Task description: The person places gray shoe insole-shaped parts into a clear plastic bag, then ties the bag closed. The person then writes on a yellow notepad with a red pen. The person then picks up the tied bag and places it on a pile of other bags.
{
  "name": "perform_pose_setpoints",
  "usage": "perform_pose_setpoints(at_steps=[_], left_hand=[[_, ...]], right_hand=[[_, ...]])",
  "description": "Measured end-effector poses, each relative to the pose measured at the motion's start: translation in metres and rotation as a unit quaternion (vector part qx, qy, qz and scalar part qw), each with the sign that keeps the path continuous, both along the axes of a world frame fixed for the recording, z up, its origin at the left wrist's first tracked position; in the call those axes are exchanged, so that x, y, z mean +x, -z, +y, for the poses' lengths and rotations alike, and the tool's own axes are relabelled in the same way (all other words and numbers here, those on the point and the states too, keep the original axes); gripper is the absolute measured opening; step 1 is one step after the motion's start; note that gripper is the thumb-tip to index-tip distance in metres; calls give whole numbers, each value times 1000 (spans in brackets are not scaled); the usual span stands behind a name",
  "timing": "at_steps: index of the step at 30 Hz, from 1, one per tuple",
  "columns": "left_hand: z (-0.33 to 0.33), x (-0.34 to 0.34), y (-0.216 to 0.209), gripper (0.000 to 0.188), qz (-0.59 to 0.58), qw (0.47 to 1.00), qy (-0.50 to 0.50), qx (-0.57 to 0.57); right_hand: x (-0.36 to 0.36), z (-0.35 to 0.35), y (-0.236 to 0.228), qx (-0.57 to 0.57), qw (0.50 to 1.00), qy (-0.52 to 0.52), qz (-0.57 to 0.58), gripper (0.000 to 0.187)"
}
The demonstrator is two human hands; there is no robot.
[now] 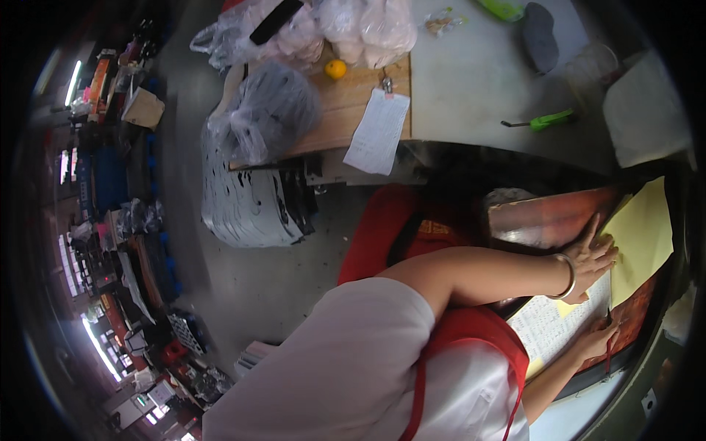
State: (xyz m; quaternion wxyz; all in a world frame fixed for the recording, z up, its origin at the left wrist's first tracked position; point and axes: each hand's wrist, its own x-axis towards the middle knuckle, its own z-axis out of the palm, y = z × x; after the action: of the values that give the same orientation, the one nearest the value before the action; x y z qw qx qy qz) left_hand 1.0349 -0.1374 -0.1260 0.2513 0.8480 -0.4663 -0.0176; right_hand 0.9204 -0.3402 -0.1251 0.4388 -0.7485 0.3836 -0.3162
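My left arm, with a bangle at the wrist, reaches across to the right. My left hand (pixel 590 263) is open, its fingers spread against a yellow sheet (pixel 643 239). Beneath and nearer lies a white page covered in handwriting (pixel 555 327), with small yellow patches by it. My right hand (pixel 594 343) rests at the page's right edge, fingers bent. A thin dark piece pokes up by its fingertips, and a red strand hangs beside it; what it grips is not clear. Both papers lie over a reddish-brown glossy surface (pixel 548 219).
Ahead stands a table (pixel 471 103) bearing bulging plastic bags (pixel 368 29), a grey bag (pixel 272 110), an orange fruit (pixel 335 69), a clipped paper (pixel 379 132) and a green-handled tool (pixel 550 119). A red chair (pixel 375 228) is close by. Cluttered shelves (pixel 110 184) line the left.
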Motion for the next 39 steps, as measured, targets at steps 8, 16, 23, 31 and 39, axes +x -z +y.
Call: perform_pose_setpoints(at_steps=[8,16,23,31,39], left_hand=[[-11,-1,3,77,-12,1000,-19,13],[-9,-2,-3,69,-36,998,-35,39],[-20,-2,3,69,-34,997,-31,67],[-19,-1,6,70,-11,1000,-26,8],[-7,1,-1,73,-30,999,-17,29]], right_hand=[[11,-27,-14,225,972,-43,-42,23],[4,-64,-10,348,921,7,-177,20],[-3,47,-47,-130,991,-26,-11,25],[-34,200,-132,91,972,-196,-88,28],[41,304,-185,340,464,-810,-116,20]])
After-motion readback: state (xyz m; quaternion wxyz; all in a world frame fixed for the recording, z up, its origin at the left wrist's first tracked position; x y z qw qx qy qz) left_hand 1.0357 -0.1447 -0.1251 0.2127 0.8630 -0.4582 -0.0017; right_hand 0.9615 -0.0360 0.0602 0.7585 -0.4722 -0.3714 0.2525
